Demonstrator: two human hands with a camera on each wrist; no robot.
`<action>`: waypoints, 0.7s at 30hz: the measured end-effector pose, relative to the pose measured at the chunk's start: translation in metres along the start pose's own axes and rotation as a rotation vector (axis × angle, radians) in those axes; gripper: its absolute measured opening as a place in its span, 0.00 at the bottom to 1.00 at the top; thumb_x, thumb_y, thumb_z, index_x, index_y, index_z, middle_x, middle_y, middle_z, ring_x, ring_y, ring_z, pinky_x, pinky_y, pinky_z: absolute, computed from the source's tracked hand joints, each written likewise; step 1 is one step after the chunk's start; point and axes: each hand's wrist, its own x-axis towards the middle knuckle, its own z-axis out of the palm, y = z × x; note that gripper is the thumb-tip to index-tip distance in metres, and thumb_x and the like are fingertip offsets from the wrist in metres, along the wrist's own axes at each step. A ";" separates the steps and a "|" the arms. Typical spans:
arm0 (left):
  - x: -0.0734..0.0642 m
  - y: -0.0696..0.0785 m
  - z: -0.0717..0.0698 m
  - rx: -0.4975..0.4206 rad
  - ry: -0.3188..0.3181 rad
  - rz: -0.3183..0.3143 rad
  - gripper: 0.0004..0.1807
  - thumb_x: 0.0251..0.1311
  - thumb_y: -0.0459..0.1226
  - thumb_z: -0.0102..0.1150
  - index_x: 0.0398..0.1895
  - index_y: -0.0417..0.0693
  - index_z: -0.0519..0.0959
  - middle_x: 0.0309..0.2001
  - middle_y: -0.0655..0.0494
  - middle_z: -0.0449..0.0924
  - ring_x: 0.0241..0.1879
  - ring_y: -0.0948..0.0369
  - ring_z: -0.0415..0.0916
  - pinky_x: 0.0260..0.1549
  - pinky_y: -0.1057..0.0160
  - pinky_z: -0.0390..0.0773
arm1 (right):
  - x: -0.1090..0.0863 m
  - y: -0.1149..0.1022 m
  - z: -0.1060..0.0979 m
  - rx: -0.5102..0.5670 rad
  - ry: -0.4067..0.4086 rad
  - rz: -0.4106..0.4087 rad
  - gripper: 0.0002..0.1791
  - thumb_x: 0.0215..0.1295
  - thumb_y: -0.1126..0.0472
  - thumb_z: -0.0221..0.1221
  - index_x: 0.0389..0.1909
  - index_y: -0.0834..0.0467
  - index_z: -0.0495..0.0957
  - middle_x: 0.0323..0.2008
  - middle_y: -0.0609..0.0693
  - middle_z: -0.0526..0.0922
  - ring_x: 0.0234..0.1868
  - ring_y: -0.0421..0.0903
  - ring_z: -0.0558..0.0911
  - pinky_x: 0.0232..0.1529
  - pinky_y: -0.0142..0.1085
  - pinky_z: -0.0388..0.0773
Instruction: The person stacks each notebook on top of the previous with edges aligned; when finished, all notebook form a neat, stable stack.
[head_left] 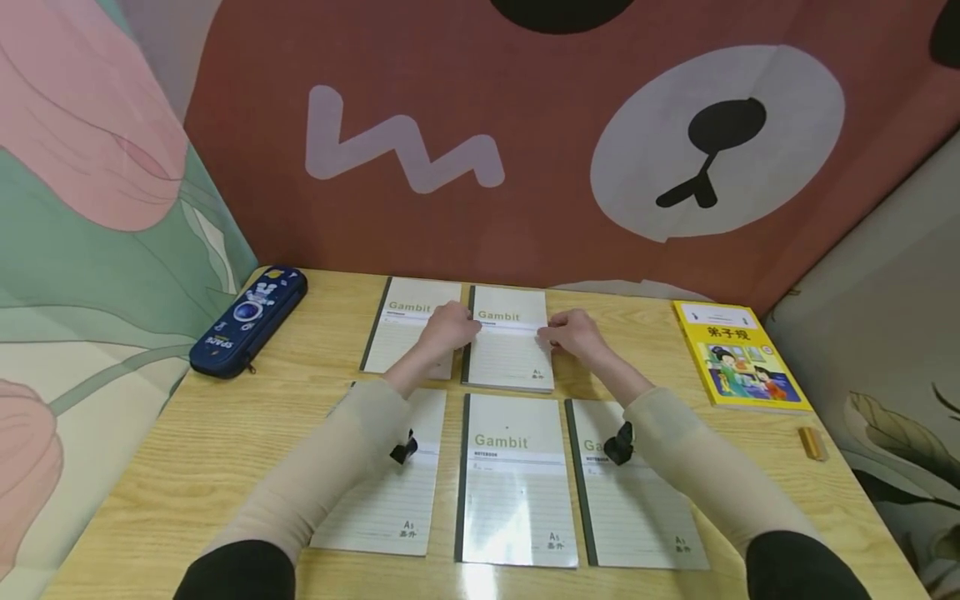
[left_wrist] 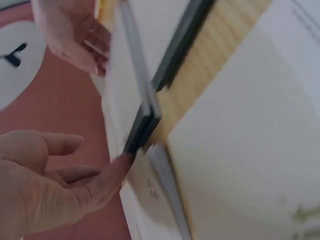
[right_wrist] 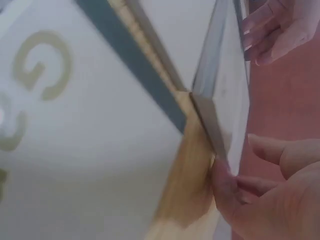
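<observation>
Six pale Gambit notebooks with dark spines lie in two rows. Both hands are at the right-hand notebook (head_left: 512,350) of the back row. My left hand (head_left: 448,327) grips its spine side, the thumb close to the dark spine end in the left wrist view. On the opposite edge, my right hand (head_left: 576,333) holds the notebook with thumb and fingertips. Another notebook (head_left: 408,329) lies to its left, partly behind the left hand. In front are a left notebook (head_left: 405,508), a middle notebook (head_left: 517,500) and a right notebook (head_left: 637,517); the sleeves cover parts of the outer two.
A navy pencil case (head_left: 251,321) lies at the back left of the wooden table (head_left: 225,450). At the right are a yellow picture-cover book (head_left: 738,358) and a small orange-brown block (head_left: 812,444). The printed red wall cloth (head_left: 450,225) rises behind the back row.
</observation>
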 end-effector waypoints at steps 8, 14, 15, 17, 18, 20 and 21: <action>-0.003 -0.022 -0.049 -0.181 0.004 0.057 0.33 0.78 0.48 0.46 0.79 0.42 0.60 0.74 0.40 0.69 0.60 0.46 0.81 0.60 0.49 0.82 | 0.000 -0.033 0.007 0.126 0.048 -0.066 0.32 0.79 0.51 0.53 0.75 0.65 0.65 0.69 0.64 0.74 0.65 0.60 0.78 0.64 0.51 0.79; -0.002 -0.053 -0.085 -0.281 -0.071 -0.014 0.41 0.76 0.62 0.39 0.83 0.50 0.51 0.81 0.44 0.56 0.77 0.46 0.63 0.74 0.43 0.67 | -0.001 -0.064 0.028 0.426 -0.013 -0.041 0.33 0.80 0.49 0.50 0.75 0.67 0.63 0.73 0.67 0.68 0.70 0.64 0.75 0.70 0.53 0.75; -0.002 -0.058 -0.090 -0.313 -0.087 -0.031 0.43 0.76 0.63 0.38 0.84 0.51 0.49 0.82 0.44 0.53 0.79 0.45 0.58 0.76 0.41 0.63 | -0.001 -0.069 0.033 0.468 -0.029 -0.036 0.34 0.81 0.49 0.50 0.76 0.67 0.62 0.73 0.68 0.67 0.71 0.65 0.74 0.71 0.54 0.74; -0.001 -0.069 -0.097 -0.358 -0.109 -0.067 0.44 0.75 0.65 0.35 0.84 0.51 0.47 0.83 0.43 0.49 0.81 0.44 0.52 0.78 0.38 0.58 | -0.002 -0.077 0.042 0.553 -0.066 -0.028 0.35 0.81 0.48 0.48 0.76 0.68 0.60 0.74 0.71 0.65 0.73 0.66 0.71 0.72 0.56 0.72; -0.001 -0.074 -0.100 -0.373 -0.113 -0.081 0.45 0.75 0.65 0.34 0.84 0.50 0.46 0.83 0.41 0.47 0.82 0.43 0.49 0.78 0.37 0.55 | -0.003 -0.081 0.047 0.584 -0.086 -0.025 0.35 0.81 0.47 0.47 0.77 0.68 0.58 0.74 0.71 0.63 0.74 0.67 0.69 0.72 0.57 0.72; 0.000 -0.082 -0.105 -0.382 -0.119 -0.110 0.46 0.75 0.65 0.32 0.85 0.50 0.42 0.83 0.39 0.44 0.82 0.41 0.46 0.78 0.34 0.53 | -0.006 -0.090 0.059 0.636 -0.126 -0.007 0.37 0.81 0.46 0.46 0.78 0.66 0.56 0.76 0.71 0.61 0.76 0.68 0.66 0.72 0.58 0.71; 0.000 -0.085 -0.107 -0.383 -0.126 -0.127 0.46 0.75 0.66 0.32 0.85 0.50 0.41 0.83 0.38 0.43 0.82 0.41 0.45 0.78 0.34 0.53 | -0.007 -0.094 0.065 0.652 -0.141 0.005 0.37 0.81 0.45 0.45 0.79 0.65 0.55 0.76 0.71 0.59 0.76 0.68 0.65 0.73 0.59 0.70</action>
